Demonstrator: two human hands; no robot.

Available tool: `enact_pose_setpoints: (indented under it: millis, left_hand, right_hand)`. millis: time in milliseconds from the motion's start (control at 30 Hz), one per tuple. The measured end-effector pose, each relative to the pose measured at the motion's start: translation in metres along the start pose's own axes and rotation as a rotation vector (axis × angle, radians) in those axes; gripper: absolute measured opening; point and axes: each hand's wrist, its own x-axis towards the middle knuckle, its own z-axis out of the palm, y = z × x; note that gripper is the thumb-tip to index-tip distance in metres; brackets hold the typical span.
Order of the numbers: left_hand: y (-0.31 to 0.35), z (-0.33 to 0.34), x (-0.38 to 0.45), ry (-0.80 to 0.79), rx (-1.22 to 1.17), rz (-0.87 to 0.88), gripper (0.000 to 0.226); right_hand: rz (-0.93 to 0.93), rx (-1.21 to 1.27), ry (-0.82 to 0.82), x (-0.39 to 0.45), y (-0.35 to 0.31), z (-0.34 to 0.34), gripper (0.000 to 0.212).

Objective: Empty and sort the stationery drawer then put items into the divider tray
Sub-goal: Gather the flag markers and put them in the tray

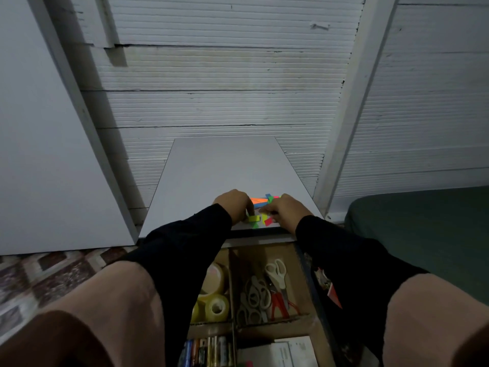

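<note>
My left hand (232, 203) and right hand (284, 209), fingers curled narrow, pinch at featherlight, flimsy sticky flags (260, 211) on the counter (211, 176); edges, at twelve o'clock of the divider tray (304, 317), look the best hold.

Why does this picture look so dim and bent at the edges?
Head view: the light is low, so the divider tray and its scissors sit in murky shadow, while the bright sticky tabs between the left hand and right hand stand out; the wide lens makes the wall frames splay outward; the knees at the bottom are soft.
</note>
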Motion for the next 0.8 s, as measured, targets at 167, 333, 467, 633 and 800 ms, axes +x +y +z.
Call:
enact_pose_setpoints:
  millis: [167,333,467,633,800]
  left_hand:
    - [-0.011,0.001,-0.003,0.015,0.009,-0.016,0.026]
    - [-0.021,0.001,-0.005,0.02,0.041,-0.034,0.027]
    - [-0.028,-0.003,-0.006,-0.004,-0.03,-0.066,0.026]
    - [-0.04,-0.002,-0.014,0.079,-0.176,-0.111,0.021]
    - [-0.047,-0.004,-0.024,0.088,-0.283,-0.139,0.024]
  right_hand:
    - [-0.075,-0.173,-0.063,0.014,-0.006,0.0,0.047]
    - [-0.129,-0.183,0.009,0.02,-0.012,0.002,0.033]
    - [-0.172,-0.098,0.065,0.019,-0.022,-0.002,0.014]
    - [0.017,0.372,0.164,0.018,-0.033,-0.005,0.007]
    - [0.217,0.961,0.286,0.015,-0.04,-0.01,0.03]
